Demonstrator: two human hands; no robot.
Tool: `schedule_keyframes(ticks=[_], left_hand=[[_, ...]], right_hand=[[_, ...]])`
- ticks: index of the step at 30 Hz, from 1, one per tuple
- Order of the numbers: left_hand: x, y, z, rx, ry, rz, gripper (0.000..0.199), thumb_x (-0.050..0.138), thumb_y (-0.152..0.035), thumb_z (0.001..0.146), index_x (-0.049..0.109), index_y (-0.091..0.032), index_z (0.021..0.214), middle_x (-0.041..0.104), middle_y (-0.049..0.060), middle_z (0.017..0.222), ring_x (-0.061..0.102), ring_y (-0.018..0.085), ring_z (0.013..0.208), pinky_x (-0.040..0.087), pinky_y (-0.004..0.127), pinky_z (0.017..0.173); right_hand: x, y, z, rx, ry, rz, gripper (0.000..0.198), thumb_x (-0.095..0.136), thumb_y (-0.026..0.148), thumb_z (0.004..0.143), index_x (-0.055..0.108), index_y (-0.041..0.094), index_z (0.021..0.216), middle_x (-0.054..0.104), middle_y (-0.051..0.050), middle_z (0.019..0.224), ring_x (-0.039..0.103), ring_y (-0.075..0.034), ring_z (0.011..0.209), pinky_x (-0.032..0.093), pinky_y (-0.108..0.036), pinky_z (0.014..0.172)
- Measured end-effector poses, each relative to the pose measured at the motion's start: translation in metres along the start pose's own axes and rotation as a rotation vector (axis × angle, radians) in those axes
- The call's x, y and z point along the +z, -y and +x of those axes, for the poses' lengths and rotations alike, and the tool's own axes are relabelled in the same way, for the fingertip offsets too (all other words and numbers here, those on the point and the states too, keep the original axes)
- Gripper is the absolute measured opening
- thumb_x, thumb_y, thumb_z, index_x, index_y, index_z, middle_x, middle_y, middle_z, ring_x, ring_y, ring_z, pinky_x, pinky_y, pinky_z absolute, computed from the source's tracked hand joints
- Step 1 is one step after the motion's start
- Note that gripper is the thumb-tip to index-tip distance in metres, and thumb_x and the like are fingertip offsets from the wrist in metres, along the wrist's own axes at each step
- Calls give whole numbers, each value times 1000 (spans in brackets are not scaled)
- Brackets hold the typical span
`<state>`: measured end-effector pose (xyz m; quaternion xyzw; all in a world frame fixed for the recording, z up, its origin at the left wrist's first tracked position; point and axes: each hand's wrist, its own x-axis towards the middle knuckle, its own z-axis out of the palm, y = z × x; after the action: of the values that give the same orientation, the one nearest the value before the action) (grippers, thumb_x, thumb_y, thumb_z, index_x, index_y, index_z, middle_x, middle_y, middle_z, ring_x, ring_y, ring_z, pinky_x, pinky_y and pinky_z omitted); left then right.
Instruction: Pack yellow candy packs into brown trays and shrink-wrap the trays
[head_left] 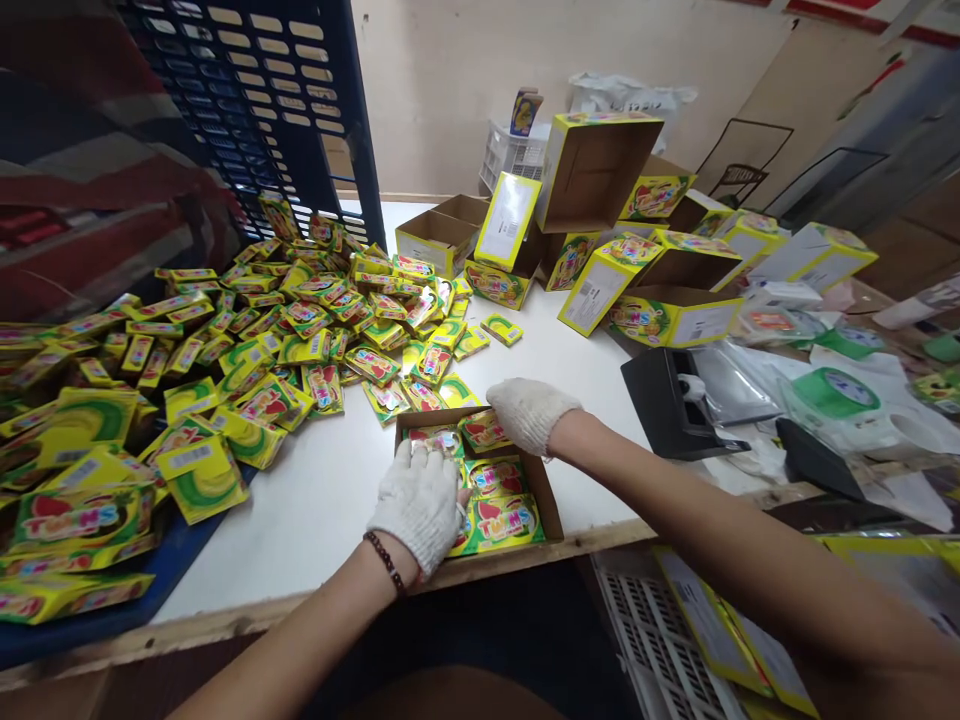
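Observation:
An open cardboard display box (551, 500) sits at the table's front edge, holding several small yellow-green "Twins" boxes (499, 522) laid flat. My left hand (420, 500), in a white knit glove, lies over the left part of the box, fingers stretched across the small boxes under it. At the far right corner, my right hand (531, 412), also gloved, is closed at the edge of a slightly tilted small Twins box (484, 430). Its fingertips are partly hidden. A big heap of the same small boxes (315, 320) spreads to the left and behind.
A blue plastic crate (360, 130) stands tipped behind the heap. Several empty display boxes (600, 170) are stacked at the back right. A black tape dispenser (660, 405) and green tape roll (834, 392) lie right. Below the table is a white crate (652, 640).

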<state>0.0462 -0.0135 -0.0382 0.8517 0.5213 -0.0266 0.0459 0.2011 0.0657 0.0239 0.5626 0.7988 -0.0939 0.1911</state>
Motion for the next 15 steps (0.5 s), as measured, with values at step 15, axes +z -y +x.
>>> schedule_keyframes(ticks=[15], left_hand=[[-2, 5, -7, 38, 69, 46, 38, 43, -38, 91, 69, -9, 92, 67, 18, 94, 60, 32, 95, 39, 48, 95]], right_hand=[[51, 11, -2, 42, -67, 3, 32, 40, 13, 94, 62, 12, 117, 66, -20, 111, 66, -26, 103, 52, -33, 83]])
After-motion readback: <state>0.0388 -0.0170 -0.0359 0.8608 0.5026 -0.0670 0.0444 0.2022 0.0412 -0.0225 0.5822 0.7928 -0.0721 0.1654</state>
